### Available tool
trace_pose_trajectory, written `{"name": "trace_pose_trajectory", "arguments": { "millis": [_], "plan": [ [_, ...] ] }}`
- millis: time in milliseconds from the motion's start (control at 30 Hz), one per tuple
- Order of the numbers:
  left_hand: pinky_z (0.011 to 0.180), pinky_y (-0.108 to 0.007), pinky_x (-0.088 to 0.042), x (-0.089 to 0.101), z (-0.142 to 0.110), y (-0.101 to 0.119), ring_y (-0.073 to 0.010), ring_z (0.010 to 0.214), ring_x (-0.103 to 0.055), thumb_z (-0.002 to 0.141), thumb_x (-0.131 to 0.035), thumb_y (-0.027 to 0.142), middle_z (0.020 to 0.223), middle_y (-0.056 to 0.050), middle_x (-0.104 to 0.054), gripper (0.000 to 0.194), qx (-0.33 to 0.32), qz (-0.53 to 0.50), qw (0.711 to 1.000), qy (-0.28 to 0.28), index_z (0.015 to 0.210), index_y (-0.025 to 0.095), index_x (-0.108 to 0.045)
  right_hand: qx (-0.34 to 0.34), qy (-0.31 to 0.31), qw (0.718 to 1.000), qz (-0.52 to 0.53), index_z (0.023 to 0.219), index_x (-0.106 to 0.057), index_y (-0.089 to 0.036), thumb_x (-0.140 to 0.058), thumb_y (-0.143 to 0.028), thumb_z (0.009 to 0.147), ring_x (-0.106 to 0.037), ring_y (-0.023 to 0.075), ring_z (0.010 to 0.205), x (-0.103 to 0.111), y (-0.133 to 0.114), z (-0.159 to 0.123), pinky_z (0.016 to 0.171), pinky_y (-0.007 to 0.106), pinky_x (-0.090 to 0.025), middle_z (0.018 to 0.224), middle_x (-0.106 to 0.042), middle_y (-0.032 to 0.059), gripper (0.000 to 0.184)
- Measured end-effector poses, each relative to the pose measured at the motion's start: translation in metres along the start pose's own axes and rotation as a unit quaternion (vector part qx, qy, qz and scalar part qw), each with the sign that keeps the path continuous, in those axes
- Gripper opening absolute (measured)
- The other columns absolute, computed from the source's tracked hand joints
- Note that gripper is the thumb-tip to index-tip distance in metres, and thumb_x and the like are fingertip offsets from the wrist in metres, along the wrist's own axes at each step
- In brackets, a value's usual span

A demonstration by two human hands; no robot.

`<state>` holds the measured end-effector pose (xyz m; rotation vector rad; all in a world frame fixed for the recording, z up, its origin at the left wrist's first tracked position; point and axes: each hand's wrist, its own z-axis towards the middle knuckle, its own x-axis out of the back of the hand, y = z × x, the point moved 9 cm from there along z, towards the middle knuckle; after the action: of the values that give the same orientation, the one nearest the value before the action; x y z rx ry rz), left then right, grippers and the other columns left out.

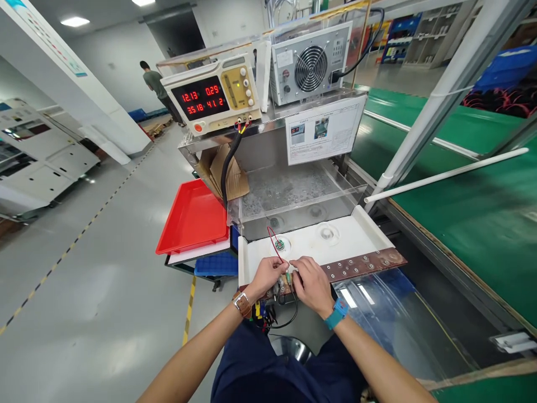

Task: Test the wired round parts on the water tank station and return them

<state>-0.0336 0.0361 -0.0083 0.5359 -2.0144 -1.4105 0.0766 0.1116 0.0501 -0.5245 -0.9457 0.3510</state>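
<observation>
A small round green circuit board (279, 244) lies in a recess of the white fixture tray (356, 235), with a thin red wire (272, 240) looping from it toward my hands. My left hand (267, 275) is closed in a pinch on the near end of that wire. My right hand (309, 283) is also pinched, fingertips meeting the left hand's over a cluster of clips and black leads (279, 296) at the tray's front edge. A brown contact strip (361, 265) with several screws runs right from my hands.
A power supply (212, 101) with red digits and a grey fan unit (310, 64) sit on a steel shelf above. A red tray (191, 218) is left, a green conveyor belt (470, 190) right. A person (155, 84) stands far back.
</observation>
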Motion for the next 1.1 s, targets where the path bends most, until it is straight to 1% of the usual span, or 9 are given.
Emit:
{"name": "trace_pose_trajectory", "arguments": {
  "millis": [167,267,467,567,700,800,1100],
  "plan": [
    [0.064,-0.025,-0.043,0.0017,-0.001,0.004,-0.0145,0.064,-0.056,0.075,-0.066,0.05,0.067,-0.003,-0.065,0.034,-0.001,0.001,1.0,0.005,0.073,0.016,-0.068,-0.005,-0.007,1.0,-0.003,0.111,-0.059,-0.017,-0.044,-0.012,0.09,-0.053,0.0258,0.096,-0.0015,0.0014,0.0001,0.081,0.039,-0.046,0.095,-0.06,0.0095,0.026],
    [0.064,-0.025,-0.043,0.0011,-0.0005,0.0029,-0.0142,0.064,-0.056,0.075,-0.066,0.048,0.066,-0.002,-0.065,0.033,-0.003,-0.002,1.0,0.001,0.072,0.016,-0.068,-0.006,-0.008,1.0,-0.005,0.112,-0.06,-0.018,-0.044,-0.012,0.09,-0.053,0.0258,0.095,-0.0015,0.0015,0.0002,0.081,0.04,-0.046,0.095,-0.061,0.0095,0.027],
    [0.063,-0.025,-0.043,-0.0004,-0.0004,0.0012,-0.0139,0.063,-0.056,0.075,-0.066,0.05,0.067,-0.003,-0.066,0.034,-0.006,0.002,1.0,-0.007,0.073,0.016,-0.069,-0.01,-0.014,1.0,-0.002,0.112,-0.059,-0.017,-0.044,-0.012,0.09,-0.053,0.0262,0.096,-0.0031,0.0029,-0.0002,0.081,0.04,-0.045,0.096,-0.061,0.0098,0.027],
    [0.065,-0.025,-0.045,-0.0009,-0.0028,0.0032,-0.0144,0.066,-0.058,0.075,-0.067,0.05,0.069,-0.004,-0.068,0.035,0.002,-0.014,1.0,-0.022,0.075,0.015,-0.07,-0.011,-0.017,1.0,-0.003,0.111,-0.059,-0.017,-0.045,-0.012,0.09,-0.053,0.026,0.096,-0.0041,0.0036,-0.0004,0.082,0.039,-0.045,0.096,-0.061,0.0096,0.026],
    [0.071,-0.027,-0.047,-0.0017,-0.0054,0.0026,-0.0171,0.076,-0.063,0.072,-0.071,0.05,0.081,-0.007,-0.072,0.036,0.024,-0.044,0.997,-0.05,0.083,0.016,-0.073,-0.006,-0.013,1.0,-0.009,0.111,-0.06,-0.017,-0.045,-0.012,0.09,-0.054,0.0253,0.095,-0.0032,0.0026,-0.0001,0.081,0.039,-0.046,0.095,-0.061,0.0092,0.026],
    [0.073,-0.028,-0.048,-0.0026,-0.0049,0.0005,-0.0186,0.079,-0.064,0.07,-0.073,0.05,0.084,-0.008,-0.073,0.037,0.033,-0.043,0.997,-0.061,0.083,0.015,-0.072,-0.002,-0.009,1.0,-0.017,0.11,-0.06,-0.018,-0.046,-0.012,0.089,-0.054,0.0249,0.094,-0.0018,0.0012,0.0004,0.079,0.038,-0.046,0.093,-0.061,0.0085,0.026],
    [0.074,-0.028,-0.049,-0.0001,-0.0033,-0.0014,-0.0165,0.076,-0.064,0.07,-0.074,0.043,0.081,-0.007,-0.073,0.028,0.03,-0.048,0.998,-0.03,0.079,0.016,-0.072,-0.011,-0.014,1.0,-0.004,0.11,-0.06,-0.018,-0.045,-0.013,0.09,-0.054,0.0256,0.095,-0.0037,0.0034,-0.0006,0.08,0.038,-0.045,0.095,-0.061,0.0093,0.025]
  ]
}}
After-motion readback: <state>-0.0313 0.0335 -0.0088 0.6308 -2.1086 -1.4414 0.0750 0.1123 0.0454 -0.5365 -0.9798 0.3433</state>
